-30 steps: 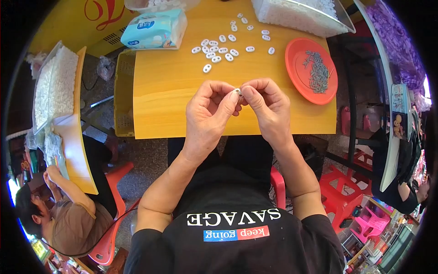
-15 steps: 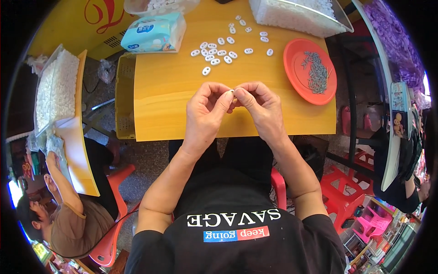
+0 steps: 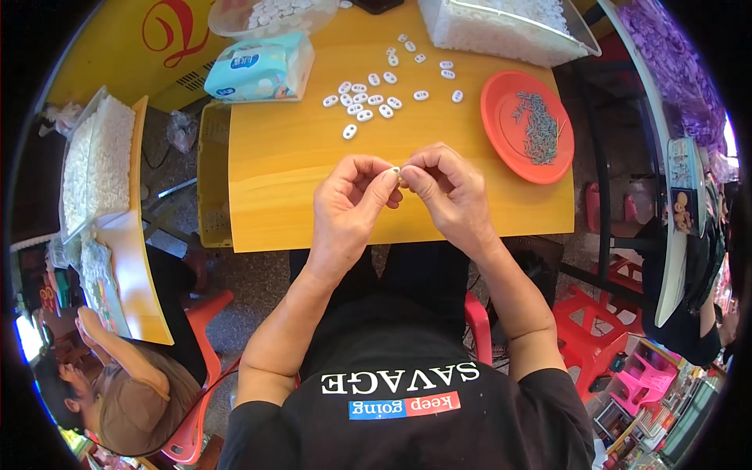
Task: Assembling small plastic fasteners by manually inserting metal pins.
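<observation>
Above the near part of the yellow table (image 3: pixel 282 196), my two hands meet at the fingertips. My left hand (image 3: pixel 345 202) pinches a small white piece (image 3: pixel 396 170) with a dark spot on it, mostly covered by thumb and finger. Against that same piece, my right hand (image 3: pixel 454 196) is closed in a pinch; anything else in its fingers is too small to make out. Beyond the hands lie several white oval pieces with two holes, the nearest white oval piece (image 3: pixel 349 131) a little ahead of my left hand. A red plate (image 3: pixel 493 137) of small grey screw-like parts (image 3: pixel 540 133) sits to the right.
A blue tissue pack (image 3: pixel 258 70) stands at the back left, near a clear bowl (image 3: pixel 223 23) of white pieces. At the back right is a clear bin (image 3: pixel 509 39) full of white pieces. Another person (image 3: pixel 141 384) sits at a side table on the left.
My hands have shifted slightly down in the view and still pinch together, with the piece a bit more exposed. The table things shift with the camera. The person at left has raised a hand.
</observation>
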Tool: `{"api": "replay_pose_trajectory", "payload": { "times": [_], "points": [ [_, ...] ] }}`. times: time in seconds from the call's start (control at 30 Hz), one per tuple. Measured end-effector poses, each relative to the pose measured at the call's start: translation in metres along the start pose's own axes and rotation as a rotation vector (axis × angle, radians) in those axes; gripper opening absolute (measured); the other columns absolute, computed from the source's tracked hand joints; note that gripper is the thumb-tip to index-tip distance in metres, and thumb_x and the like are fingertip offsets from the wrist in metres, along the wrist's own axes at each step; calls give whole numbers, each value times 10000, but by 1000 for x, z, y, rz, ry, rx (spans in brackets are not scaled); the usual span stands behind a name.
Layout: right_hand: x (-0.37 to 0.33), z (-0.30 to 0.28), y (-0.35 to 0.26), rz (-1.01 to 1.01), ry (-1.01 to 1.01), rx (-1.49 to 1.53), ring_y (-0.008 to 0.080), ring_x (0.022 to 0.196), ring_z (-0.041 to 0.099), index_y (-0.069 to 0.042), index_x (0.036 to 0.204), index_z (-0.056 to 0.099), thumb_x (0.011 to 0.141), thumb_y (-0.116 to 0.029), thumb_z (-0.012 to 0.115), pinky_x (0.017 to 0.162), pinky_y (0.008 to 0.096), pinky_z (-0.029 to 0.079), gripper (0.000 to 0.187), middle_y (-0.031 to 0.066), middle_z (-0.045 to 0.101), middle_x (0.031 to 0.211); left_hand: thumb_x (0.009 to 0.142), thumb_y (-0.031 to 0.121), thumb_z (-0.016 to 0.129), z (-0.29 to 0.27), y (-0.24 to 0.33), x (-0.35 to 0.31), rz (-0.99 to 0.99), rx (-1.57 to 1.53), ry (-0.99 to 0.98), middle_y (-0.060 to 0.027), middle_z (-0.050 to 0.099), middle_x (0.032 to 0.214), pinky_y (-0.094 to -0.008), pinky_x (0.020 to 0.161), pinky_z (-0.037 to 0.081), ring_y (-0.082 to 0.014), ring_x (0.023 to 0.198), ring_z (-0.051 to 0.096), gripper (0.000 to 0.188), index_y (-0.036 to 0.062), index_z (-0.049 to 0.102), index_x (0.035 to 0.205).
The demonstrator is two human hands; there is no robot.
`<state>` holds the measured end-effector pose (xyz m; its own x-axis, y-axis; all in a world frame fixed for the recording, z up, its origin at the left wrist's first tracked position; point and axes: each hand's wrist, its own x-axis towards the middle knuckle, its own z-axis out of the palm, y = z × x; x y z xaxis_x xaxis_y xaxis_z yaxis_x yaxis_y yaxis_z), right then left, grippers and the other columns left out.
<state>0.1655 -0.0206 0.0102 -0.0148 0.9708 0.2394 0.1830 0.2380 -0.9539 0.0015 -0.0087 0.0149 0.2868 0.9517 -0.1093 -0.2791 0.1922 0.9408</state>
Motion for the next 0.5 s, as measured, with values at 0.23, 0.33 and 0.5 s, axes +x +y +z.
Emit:
{"api": "replay_pose_trajectory", "payload": {
  "times": [0.23,0.33,0.5],
  "points": [
    [-4,13,0,279,27,381,131,782,652,61,969,590,955,-76,615,711,272,551,140,82,658,854,951,57,614,3,-8,-2,89,66,89,-46,648,864,-232,722,516,-96,772,617,89,-15,586,995],
    [-1,16,9,347,15,401,129,784,651,54,966,595,956,-79,612,722,272,554,134,85,661,862,956,61,606,0,-14,2,80,77,110,-53,641,870,-240,729,514,-109,775,617,95,-17,585,1005],
    [13,9,14,409,-67,214,107,747,629,43,969,640,938,-145,650,687,266,533,190,56,668,853,963,79,598,-12,-23,12,29,22,87,-53,628,864,-250,721,511,-116,770,611,105,-12,587,1015]
  ]
}}
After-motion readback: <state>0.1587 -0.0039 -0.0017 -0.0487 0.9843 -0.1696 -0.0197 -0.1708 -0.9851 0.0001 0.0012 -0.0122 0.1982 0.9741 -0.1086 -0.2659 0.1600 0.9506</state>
